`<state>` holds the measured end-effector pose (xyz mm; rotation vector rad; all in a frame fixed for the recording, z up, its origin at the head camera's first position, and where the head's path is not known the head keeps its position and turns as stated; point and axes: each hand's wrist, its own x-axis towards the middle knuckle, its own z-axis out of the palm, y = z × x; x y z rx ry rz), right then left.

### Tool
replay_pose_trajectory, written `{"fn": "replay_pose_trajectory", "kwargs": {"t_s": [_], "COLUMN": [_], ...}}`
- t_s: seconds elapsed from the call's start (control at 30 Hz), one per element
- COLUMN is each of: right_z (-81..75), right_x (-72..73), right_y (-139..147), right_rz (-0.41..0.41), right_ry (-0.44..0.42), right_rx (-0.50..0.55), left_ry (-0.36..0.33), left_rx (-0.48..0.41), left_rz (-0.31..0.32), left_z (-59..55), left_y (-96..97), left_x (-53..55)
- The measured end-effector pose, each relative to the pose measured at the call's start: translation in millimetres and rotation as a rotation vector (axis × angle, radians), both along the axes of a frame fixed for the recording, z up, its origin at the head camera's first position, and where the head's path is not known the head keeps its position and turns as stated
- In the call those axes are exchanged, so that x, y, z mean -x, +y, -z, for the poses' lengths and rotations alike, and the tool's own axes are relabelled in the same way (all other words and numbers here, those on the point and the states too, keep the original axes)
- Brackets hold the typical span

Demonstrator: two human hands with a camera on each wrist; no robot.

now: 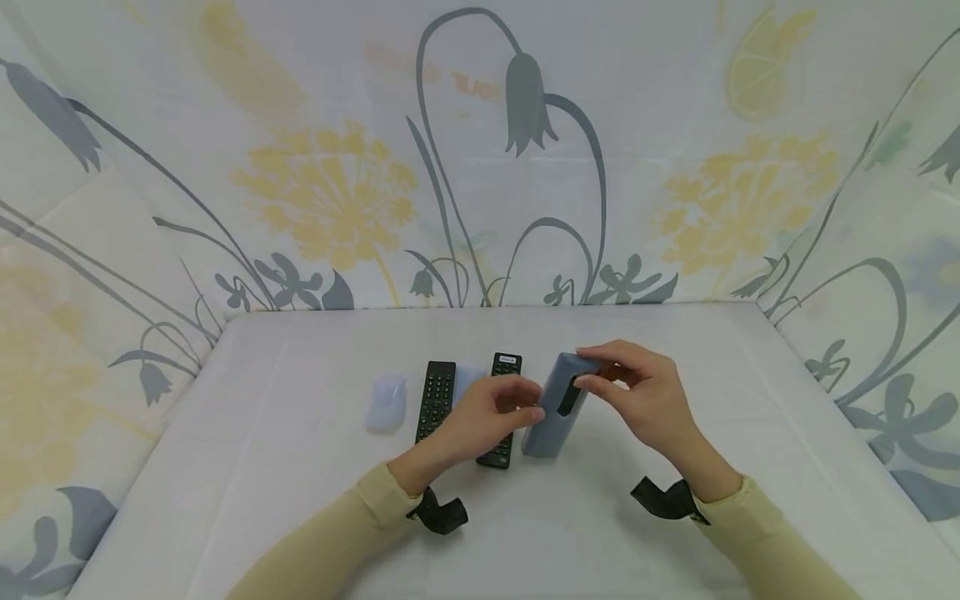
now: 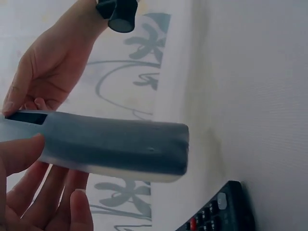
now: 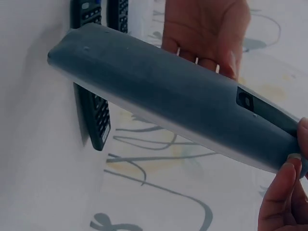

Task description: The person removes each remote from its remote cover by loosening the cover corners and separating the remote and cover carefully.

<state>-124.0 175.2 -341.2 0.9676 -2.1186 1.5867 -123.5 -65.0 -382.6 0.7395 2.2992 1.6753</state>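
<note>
Both hands hold a blue-grey remote control cover (image 1: 546, 429), tilted up, its lower end close to the white table. A slot in its face shows a dark surface inside, clear in the right wrist view on the cover (image 3: 159, 82). My right hand (image 1: 648, 390) pinches the upper end between thumb and fingers. At the cover's left edge, my left hand (image 1: 487, 412) has its thumb on one side and fingers on the other. Just left of the cover lies a black remote (image 1: 497, 457), partly hidden by the left hand.
Another black remote (image 1: 436, 396) lies farther left, its lower end behind the left wrist. Between the remotes a pale blue flat piece (image 1: 467, 377) shows. A pale blue, crumpled translucent piece (image 1: 387, 404) lies at the far left. Flower-printed cloth (image 1: 480, 208) rises behind the table.
</note>
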Motion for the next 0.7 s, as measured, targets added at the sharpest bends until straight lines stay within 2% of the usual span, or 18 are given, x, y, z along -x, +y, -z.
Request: {"fn": "replay_pose_trajectory", "kwargs": {"t_s": [0.1, 0.23, 0.47, 0.7], "right_z": [1.9, 4.7, 12.1, 11.0], "right_x": [1.6, 4.1, 6.8, 9.6], "right_y": [-0.4, -0.2, -1.1, -2.2], "right_rz": [0.008, 0.039, 0.065, 0.068], "right_ry": [0.038, 0.075, 0.081, 0.111], "right_rx": [-0.03, -0.069, -0.051, -0.055], "left_ry": [0.074, 0.136, 0.162, 0.191], "left_rx": [-0.05, -0.057, -0.037, -0.061], "left_rz": [-0.034, -0.072, -0.095, -0.091], "left_z": [-4.5, -8.1, -9.6, -14.8], "left_y": [4.4, 9.6, 13.9, 16.7], "left_x": [2.3, 5.3, 7.9, 10.9]}}
